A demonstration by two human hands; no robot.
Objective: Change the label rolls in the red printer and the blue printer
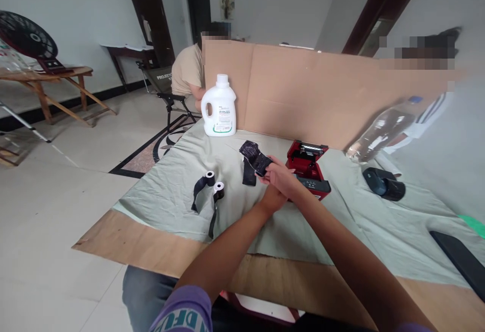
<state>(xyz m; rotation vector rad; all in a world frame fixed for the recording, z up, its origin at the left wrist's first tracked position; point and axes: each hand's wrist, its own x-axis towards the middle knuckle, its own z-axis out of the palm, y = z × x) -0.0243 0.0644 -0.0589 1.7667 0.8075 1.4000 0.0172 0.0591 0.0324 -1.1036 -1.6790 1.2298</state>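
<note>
A black paper strip [260, 163], crumpled at its far end and with one length hanging down, is in the fingers of my right hand [282, 176]. My left hand [275, 198] lies close below and against the right one; its fingers are mostly hidden. Just beyond both hands stands a red receipt printer [311, 168] with its lid raised, partly covered by my right hand and forearm. To the left, two small paper rolls, a farther one [209, 176] and a nearer one [219, 188], rest on the cloth with black tails unrolled towards me.
Behind the cloth-covered table [159, 205] stands a cardboard screen [284, 89]. A white detergent jug [220, 109] is at its left, a clear plastic bottle [382, 130] leans at its right. Nearby are a black device [383, 184] and a dark phone-like slab [460, 258]. Two people sit beyond.
</note>
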